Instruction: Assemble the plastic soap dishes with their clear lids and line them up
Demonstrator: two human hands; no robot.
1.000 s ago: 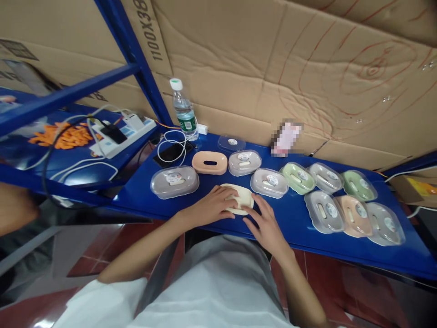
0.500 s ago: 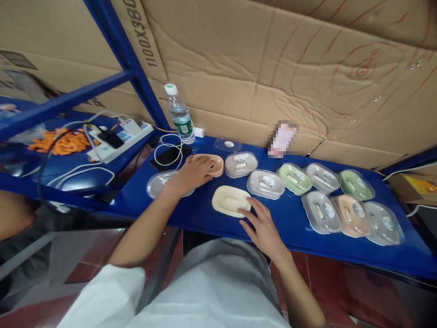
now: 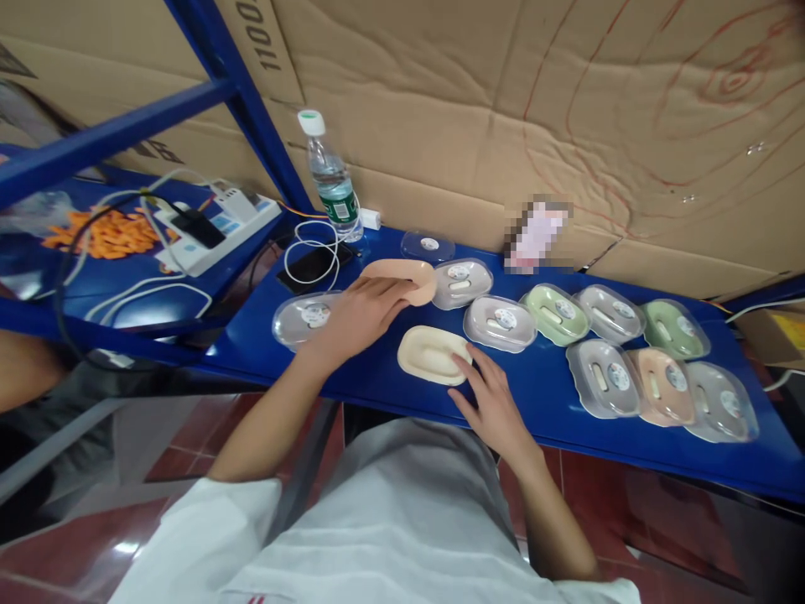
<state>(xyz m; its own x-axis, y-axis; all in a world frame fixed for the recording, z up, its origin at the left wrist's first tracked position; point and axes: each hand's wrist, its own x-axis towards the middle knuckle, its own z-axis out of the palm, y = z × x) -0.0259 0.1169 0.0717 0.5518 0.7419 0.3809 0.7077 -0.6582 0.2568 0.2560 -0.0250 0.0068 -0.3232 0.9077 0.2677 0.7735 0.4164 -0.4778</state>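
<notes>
My left hand (image 3: 368,315) grips a peach oval soap dish (image 3: 415,273) by its near side, fingers curled over it; the dish looks tilted and partly raised. A cream oval soap dish (image 3: 428,354) lies on the blue tabletop just in front. At its right end my right hand (image 3: 494,403) rests with fingers apart, fingertips touching the rim. Under and left of my left wrist sits a clear-lidded grey dish (image 3: 295,321), partly covered by the hand. A clear lid (image 3: 424,247) with a round sticker lies behind the peach dish.
Several lidded dishes in grey, green (image 3: 555,315) and peach stand to the right on the blue table (image 3: 503,411). A water bottle (image 3: 336,193), a phone (image 3: 311,267) with white cable and a power strip (image 3: 217,235) are at left. Cardboard (image 3: 408,109) backs the table.
My left hand has closed on the peach dish and moved slightly right with it, tilting it up. The right hand stays at the cream dish. The view has shifted a little.
</notes>
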